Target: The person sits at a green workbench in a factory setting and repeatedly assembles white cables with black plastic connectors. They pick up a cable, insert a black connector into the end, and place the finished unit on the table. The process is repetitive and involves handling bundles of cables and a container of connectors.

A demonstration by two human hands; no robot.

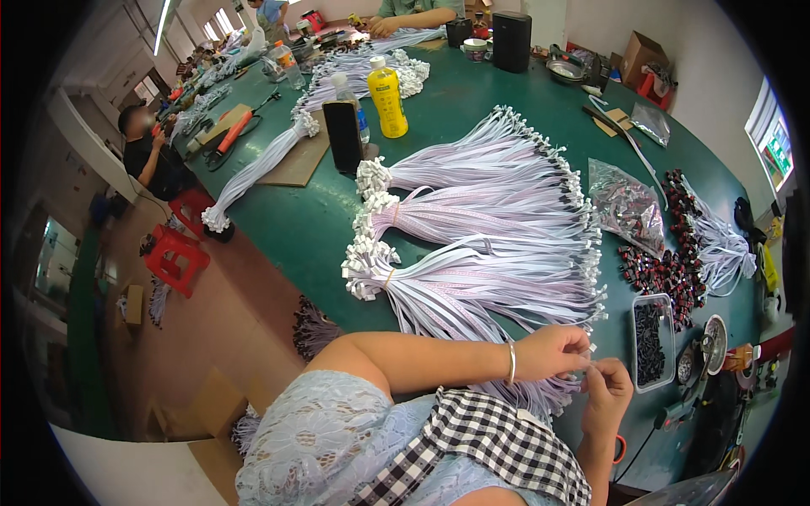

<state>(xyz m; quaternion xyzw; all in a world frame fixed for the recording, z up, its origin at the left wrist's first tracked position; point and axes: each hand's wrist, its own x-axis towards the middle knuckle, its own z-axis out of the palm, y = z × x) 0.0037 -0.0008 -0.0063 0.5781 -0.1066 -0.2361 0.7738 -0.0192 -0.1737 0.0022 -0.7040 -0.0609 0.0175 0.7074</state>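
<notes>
My left hand [550, 352], a bangle at its wrist, and my right hand [609, 390] meet at the table's near edge. Both are closed in a pinch, fingertips almost touching. Whatever lies between them is too small to make out. Beneath and beside them spreads the nearest bundle of white flat cables [472, 282], banded near its left end, with white connectors there and small dark-and-white tips on the right. A middle cable bundle [447, 215] and a far cable bundle [456, 164] fan out behind it. Some loose cables [536, 396] pass below my left wrist.
Right of my hands stands a clear tray [672, 358] of small black parts. Beyond it are red-and-black parts [654, 274], a plastic bag [626, 202] and more cables [721, 244]. A phone [342, 137] and a yellow bottle [387, 99] stand upright behind the bundles. Other people sit farther off.
</notes>
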